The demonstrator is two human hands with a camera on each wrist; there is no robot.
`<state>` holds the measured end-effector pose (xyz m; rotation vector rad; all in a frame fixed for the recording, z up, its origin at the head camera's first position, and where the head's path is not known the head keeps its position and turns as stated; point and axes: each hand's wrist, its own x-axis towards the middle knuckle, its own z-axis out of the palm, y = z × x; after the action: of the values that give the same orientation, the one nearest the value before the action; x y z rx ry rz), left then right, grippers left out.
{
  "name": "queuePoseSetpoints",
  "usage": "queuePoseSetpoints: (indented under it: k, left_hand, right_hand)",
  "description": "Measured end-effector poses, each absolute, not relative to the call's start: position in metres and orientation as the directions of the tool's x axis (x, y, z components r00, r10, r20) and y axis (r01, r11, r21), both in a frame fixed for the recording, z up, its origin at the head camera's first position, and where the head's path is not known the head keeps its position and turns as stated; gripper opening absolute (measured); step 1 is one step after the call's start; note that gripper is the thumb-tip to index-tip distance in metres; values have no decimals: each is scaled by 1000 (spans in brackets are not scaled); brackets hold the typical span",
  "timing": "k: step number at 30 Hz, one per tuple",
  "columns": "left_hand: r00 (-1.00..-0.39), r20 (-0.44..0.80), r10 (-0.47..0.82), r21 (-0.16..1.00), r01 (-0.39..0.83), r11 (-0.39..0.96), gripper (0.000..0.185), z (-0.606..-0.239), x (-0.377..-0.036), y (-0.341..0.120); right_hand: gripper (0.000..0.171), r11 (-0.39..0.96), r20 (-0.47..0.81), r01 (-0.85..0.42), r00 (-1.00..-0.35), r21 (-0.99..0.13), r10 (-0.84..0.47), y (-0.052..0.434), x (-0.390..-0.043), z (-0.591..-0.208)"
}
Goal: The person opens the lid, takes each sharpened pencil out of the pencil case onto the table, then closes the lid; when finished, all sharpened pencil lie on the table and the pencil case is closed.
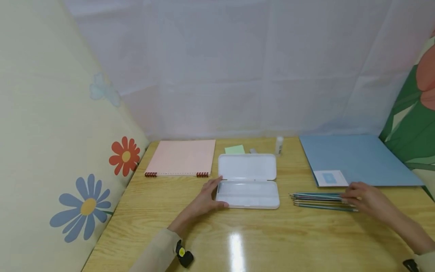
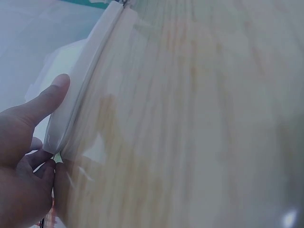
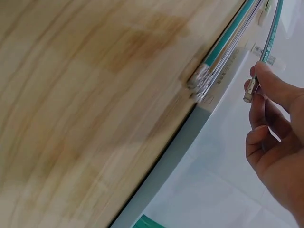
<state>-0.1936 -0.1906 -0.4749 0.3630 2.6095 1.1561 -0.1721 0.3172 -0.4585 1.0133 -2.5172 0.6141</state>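
Note:
An open white pencil case (image 1: 251, 206) lies on the table with its lid folded back; only clear, pale compartments show inside. My left hand (image 1: 205, 200) grips its left end, the thumb along the front wall and the other fingers around the side. In the left wrist view the thumb (image 2: 54, 97) presses on the case's wall (image 2: 88, 66). To the right, my right hand (image 1: 368, 200) pinches a green pencil (image 3: 270, 38) near its eraser end, lifted above the others. Several pencils (image 1: 323, 207) lie side by side beneath that hand.
A pink spiral notebook (image 1: 183, 156) lies back left. Green sticky notes (image 1: 235, 149) and a small grey object (image 1: 253, 150) are behind the case. A white glue stick (image 1: 279, 146) stands near the back edge. A blue folder (image 1: 360, 158) occupies the back right.

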Motion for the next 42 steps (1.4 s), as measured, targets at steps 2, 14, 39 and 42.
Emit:
queuePoseSetpoints:
  k: [2, 14, 39, 42]
  left_hand:
    - [-934, -139, 330, 749, 118, 652, 101, -475, -193, -190]
    - [-937, -119, 328, 735, 139, 663, 100, -476, -194, -190]
    - [-933, -136, 333, 751, 122, 649, 101, -478, -194, -191]
    - [-934, -138, 329, 749, 118, 651, 101, -478, -195, -192]
  right_hand:
    - [22, 636, 484, -726, -669, -260, -565, 323, -171, -460]
    - [19, 623, 474, -751, -640, -220, -605, 338, -174, -466]
    - [18, 775, 318, -600, -787, -198, -528, 329, -168, -461]
    - [14, 809, 263, -548, -830, -212, -493, 323, -169, -454]
